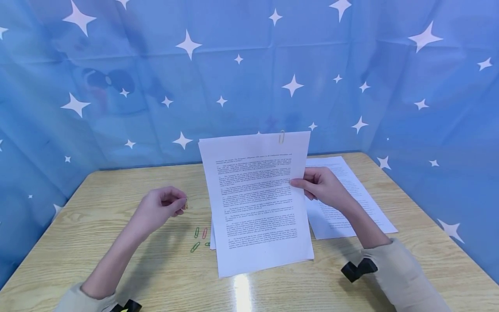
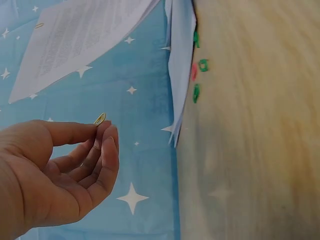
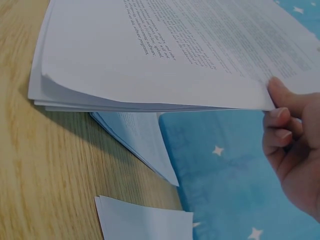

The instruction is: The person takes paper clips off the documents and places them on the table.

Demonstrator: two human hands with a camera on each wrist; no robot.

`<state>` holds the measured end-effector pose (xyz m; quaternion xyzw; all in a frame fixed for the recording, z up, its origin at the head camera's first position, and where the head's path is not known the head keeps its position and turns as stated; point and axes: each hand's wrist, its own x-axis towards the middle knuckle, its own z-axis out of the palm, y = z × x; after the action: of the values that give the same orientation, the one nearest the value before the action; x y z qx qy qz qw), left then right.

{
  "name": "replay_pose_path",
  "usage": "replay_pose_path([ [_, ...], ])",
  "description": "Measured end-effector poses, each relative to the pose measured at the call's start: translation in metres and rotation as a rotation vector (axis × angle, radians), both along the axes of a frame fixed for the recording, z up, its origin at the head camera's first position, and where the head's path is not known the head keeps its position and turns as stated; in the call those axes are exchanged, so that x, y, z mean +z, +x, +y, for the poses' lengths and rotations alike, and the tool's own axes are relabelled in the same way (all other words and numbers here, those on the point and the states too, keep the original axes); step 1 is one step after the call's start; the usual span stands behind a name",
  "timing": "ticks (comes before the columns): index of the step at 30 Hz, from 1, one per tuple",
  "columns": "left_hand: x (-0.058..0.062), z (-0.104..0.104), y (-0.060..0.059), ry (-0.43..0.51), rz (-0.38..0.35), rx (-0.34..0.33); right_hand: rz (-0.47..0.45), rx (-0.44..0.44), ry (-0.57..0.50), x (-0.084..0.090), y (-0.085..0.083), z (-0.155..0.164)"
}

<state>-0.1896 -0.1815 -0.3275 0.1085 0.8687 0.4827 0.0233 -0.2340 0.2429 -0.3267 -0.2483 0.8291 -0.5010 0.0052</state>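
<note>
My right hand (image 1: 325, 186) pinches the right edge of several printed sheets (image 1: 261, 208), thumb in front and fingers behind. The sheets stand nearly upright above the table, facing me. A pale yellow paper clip (image 1: 281, 137) sits on their top edge, right of the middle. To the left, apart from the sheets, my left hand (image 1: 161, 208) pinches a small yellow paper clip (image 2: 100, 119) between thumb and index finger. In the right wrist view the sheets' corners (image 3: 75, 100) spread slightly, and the right thumb (image 3: 282, 95) presses on the page.
Green and pink paper clips (image 1: 204, 233) lie on the wooden table (image 1: 163, 268) left of the sheets. At the right lies another printed stack (image 1: 354, 203). Behind the raised sheets a further paper edge (image 1: 212, 236) shows. A blue star-patterned curtain (image 1: 234, 78) hangs behind the table.
</note>
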Motion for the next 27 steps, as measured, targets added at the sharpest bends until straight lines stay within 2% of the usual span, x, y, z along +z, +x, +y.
replay_pose_path([
  [7, -0.012, 0.0, 0.005, -0.025, -0.07, -0.036, -0.001, -0.001, 0.002, 0.0, 0.0, 0.001],
  [16, -0.026, 0.001, 0.008, -0.104, -0.118, -0.126, 0.003, 0.0, 0.008, 0.0, 0.0, 0.001],
  [27, -0.031, 0.001, 0.008, -0.067, -0.2, -0.244, 0.008, 0.009, 0.004, -0.001, -0.001, 0.001],
])
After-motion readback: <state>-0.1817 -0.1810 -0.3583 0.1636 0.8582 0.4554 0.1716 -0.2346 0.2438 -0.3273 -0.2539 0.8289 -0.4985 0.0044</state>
